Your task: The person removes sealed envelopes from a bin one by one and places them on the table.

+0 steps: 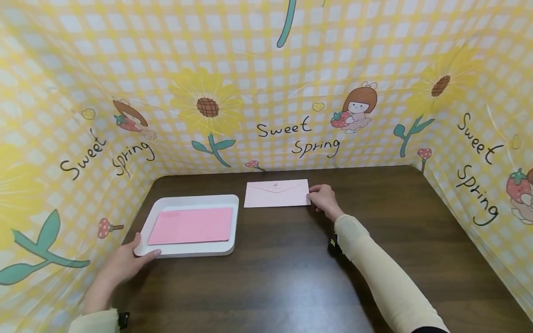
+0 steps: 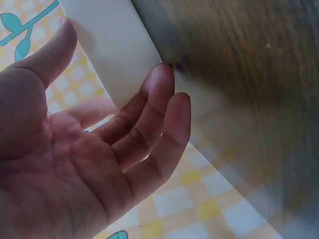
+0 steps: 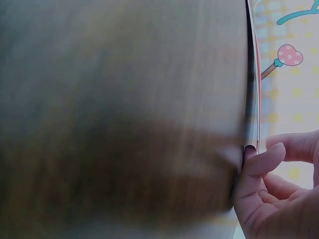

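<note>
A white tray (image 1: 189, 202) sits on the left of the dark wooden table (image 1: 291, 277) with a bright pink envelope (image 1: 191, 225) lying flat inside it. My left hand (image 1: 143, 247) cups the tray's near-left corner; in the left wrist view its nearly straight fingers (image 2: 159, 94) lie against the tray wall (image 2: 109, 45), with the thumb (image 2: 55, 50) on the other side. A pale pink envelope (image 1: 276, 193) lies flap-up behind the tray. My right hand (image 1: 312, 196) pinches that envelope's right edge (image 3: 253, 99), its fingertips (image 3: 264, 159) curled at the paper.
A yellow checked cloth (image 1: 266, 83) printed with sunflowers and "Sweet Spring" walls the table on the left, back and right. Bare tabletop stretches across the front and the right side. Both wrist views are blurred.
</note>
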The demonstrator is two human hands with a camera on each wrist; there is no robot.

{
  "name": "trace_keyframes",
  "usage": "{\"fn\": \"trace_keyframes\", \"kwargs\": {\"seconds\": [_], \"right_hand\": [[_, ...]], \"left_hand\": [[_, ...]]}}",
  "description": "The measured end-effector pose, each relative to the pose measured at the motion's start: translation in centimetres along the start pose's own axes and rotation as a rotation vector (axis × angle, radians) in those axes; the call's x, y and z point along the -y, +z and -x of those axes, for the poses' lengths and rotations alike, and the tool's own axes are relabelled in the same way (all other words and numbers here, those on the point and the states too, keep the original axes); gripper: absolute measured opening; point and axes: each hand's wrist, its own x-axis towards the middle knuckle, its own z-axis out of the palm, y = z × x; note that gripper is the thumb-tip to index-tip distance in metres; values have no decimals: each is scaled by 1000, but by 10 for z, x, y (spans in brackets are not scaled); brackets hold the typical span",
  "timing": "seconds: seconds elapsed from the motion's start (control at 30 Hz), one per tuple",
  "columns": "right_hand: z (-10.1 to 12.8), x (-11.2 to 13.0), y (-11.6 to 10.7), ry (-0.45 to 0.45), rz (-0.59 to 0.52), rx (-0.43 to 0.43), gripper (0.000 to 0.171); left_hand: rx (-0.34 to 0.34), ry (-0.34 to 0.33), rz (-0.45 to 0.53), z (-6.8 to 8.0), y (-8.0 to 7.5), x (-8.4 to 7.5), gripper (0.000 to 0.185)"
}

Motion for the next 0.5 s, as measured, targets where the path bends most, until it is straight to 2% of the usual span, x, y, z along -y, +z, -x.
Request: {"fn": "trace_keyframes", "kwargs": {"seconds": [0.1, 0.3, 0.5], "right_hand": [[1, -2, -2, 2, -19, -2, 42], [6, -5, -6, 7, -48, 0, 44], [5, -4, -10, -19, -28, 17, 45]], "left_hand": [[7, -18, 10, 0, 0, -1, 103], [13, -12, 11, 0, 1, 1, 104], [12, -23, 17, 0, 0, 1, 105]]}}
